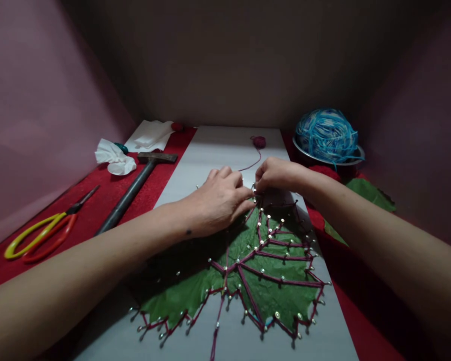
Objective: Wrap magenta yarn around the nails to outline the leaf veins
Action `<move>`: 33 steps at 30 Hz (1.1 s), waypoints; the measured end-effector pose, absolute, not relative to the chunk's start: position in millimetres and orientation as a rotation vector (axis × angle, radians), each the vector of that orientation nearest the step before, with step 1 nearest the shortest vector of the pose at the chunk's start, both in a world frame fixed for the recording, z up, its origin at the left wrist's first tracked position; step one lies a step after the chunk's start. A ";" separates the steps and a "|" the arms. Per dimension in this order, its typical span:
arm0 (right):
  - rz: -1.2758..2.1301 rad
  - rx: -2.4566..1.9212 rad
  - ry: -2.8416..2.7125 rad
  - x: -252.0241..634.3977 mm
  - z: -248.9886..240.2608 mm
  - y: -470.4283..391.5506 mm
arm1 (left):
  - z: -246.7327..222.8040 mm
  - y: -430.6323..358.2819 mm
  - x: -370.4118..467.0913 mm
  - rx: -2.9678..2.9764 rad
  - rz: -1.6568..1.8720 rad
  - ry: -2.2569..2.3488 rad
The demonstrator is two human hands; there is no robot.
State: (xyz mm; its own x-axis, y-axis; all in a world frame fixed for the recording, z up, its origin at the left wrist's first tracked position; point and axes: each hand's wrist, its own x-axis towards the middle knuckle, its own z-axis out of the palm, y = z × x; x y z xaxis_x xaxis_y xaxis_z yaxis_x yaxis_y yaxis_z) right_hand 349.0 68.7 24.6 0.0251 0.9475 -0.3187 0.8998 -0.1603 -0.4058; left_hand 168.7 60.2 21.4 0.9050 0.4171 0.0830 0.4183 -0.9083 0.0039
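Note:
A green leaf [244,240] lies on a long white board [210,145], ringed and dotted with several metal nails. Maroon thread [289,281] runs from nail to nail along the leaf's veins and edge. My left hand [221,198] reaches over the leaf, thumb and forefinger close together near a nail at its far end. Right beside it, my right hand [274,175] is curled with its fingertips pinched at the same spot. What the fingertips grip is too small to make out. From there a strand leads back to a small maroon thread ball [259,142].
On the red cloth [173,180] at left lie a hammer [131,195], scissors [52,223] with yellow and red handles, and crumpled white tissue [115,158]. At right, a metal bowl [326,159] holds blue yarn [325,135], with another leaf [372,194] nearby. Walls surround the workspace.

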 end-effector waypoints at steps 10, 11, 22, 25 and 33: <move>0.796 -2.207 -1.940 351.9 21.3 67.2 | 10.1 76.9 176.6 -3.017 -0.011 -0.823; 0.791 -2.211 -1.947 352.8 21.1 67.6 | 10.1 78.0 176.0 -3.016 -0.015 -0.806; 0.228 -2.184 -2.160 367.0 18.5 75.9 | 14.7 83.0 175.5 -2.981 -0.025 -0.632; 0.126 -2.171 -2.166 363.2 14.5 81.2 | 13.7 82.8 175.1 -2.984 -0.024 -0.663; 0.447 -1.966 -2.078 330.0 28.5 69.1 | 14.4 81.5 174.7 -2.993 0.013 -0.686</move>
